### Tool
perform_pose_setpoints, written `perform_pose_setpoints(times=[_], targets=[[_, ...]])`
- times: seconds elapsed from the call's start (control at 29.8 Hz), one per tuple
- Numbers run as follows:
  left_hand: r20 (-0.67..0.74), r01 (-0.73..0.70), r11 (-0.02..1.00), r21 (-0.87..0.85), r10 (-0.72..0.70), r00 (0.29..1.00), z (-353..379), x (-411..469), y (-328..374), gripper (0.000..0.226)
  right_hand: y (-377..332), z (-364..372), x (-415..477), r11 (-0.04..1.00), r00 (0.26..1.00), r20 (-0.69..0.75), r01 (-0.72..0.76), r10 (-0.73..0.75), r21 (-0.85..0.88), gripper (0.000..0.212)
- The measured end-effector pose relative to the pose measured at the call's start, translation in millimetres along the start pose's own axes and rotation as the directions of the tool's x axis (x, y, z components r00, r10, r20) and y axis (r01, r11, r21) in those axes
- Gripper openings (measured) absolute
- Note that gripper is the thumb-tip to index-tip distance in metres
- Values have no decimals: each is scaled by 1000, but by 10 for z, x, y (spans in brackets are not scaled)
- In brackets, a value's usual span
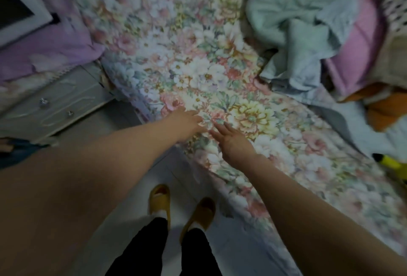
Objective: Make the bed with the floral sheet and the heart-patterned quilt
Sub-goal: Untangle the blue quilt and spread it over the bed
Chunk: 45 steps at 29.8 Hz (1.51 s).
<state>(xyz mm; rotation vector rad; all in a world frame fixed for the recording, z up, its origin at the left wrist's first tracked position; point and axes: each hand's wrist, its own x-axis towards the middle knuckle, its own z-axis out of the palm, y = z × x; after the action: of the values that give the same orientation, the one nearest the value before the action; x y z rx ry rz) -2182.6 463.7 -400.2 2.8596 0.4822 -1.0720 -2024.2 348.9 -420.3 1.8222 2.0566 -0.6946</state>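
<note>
Both forearms reach forward; the left hand [189,121] and right hand [233,141], the hands close together, lie with straight fingers on the floral sheet [198,55] near the bed's edge, holding nothing. A crumpled pale green cover [297,22], maybe the quilt, is bunched further away. Pushing too hard could pull the sheet off that edge.

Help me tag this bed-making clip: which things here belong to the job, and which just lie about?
Job: floral sheet, left hand and right hand resting on it.
Lying about: pink pillow, orange cloth, drawer unit, purple cloth, yellow slippers.
</note>
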Motion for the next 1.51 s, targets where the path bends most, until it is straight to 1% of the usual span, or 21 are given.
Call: perform_pose_setpoints(times=[0.13,0.23,0.34,0.44,0.5,0.54,0.6,0.64,0.7,0.77,0.84,0.91,1.01,1.07,1.17,1.24,1.31,1.37,1.41,1.47,1.51], targets=[[-65,41,998,-55,-44,997,-492,-661,198,59,-96,-636,-721,998,993,-104,-59,61,19,70],[-75,84,992,-89,-91,993,-741,-929,303,64,-182,-852,-988,996,988,-130,-81,83,22,70],[-183,130,980,-148,-156,971,-1159,-1313,390,65,-285,-1222,-1335,995,975,-199,-101,99,2,74],[-217,83,986,-142,-112,970,-1437,-1462,531,61,-307,-1399,-1509,994,972,-210,-111,104,-22,78],[-250,59,995,-84,-78,965,-1580,-1518,673,58,-367,-1476,-1745,992,959,-253,-126,125,14,77],[-266,59,994,-93,-82,960,-1593,-1526,693,57,-361,-1477,-1789,992,957,-263,-122,121,12,75],[-278,-9,998,-58,-8,961,-1711,-1560,785,59,-301,-1410,-1958,986,948,-273,-165,164,20,72],[-268,-94,995,-18,86,960,-1841,-1481,1264,61,-133,-1188,-2453,968,943,-220,-247,251,46,72],[-284,-85,995,60,99,954,-1811,-1463,1438,67,4,-949,-2604,967,941,-220,-249,256,59,71],[-272,-40,996,81,60,960,-1760,-1450,1721,67,93,-698,-2848,968,945,-208,-244,251,59,70],[-222,-10,1000,20,14,975,-1680,-1413,2128,66,272,-499,-3090,984,965,-188,-178,180,27,70],[-218,13,1000,-10,-15,976,-1572,-1389,2309,68,316,-377,-3187,990,971,-194,-139,137,3,72],[-203,35,998,-49,-44,978,-1448,-1344,2734,69,459,-204,-3514,993,984,-138,-117,117,7,70],[-140,43,993,-109,-58,988,-1334,-1406,3084,67,486,-31,-3724,996,991,-100,-86,89,32,65],[-141,16,989,-147,-37,989,-1112,-1392,3309,64,498,172,-3873,988,982,-116,-140,147,63,62],[-88,-3,990,-142,-9,996,-959,-1377,3429,63,476,320,-3926,984,982,-99,-150,159,94,67],[-28,-29,988,-152,25,999,-799,-1325,3571,61,459,535,-3960,979,985,-37,-165,171,119,70],[-27,-49,980,-191,45,999,-679,-1287,3645,56,452,684,-3971,971,981,27,-193,191,138,69],[-61,-63,971,-230,50,997,-600,-1240,3678,52,460,762,-3935,970,979,54,-202,197,134,68],[-236,-121,931,-344,39,971,-462,-1145,3748,43,472,911,-3852,970,978,59,-207,201,128,61],[-270,-133,915,-381,28,962,-320,-1040,3823,40,465,1126,-3792,965,975,65,-219,212,145,56]])
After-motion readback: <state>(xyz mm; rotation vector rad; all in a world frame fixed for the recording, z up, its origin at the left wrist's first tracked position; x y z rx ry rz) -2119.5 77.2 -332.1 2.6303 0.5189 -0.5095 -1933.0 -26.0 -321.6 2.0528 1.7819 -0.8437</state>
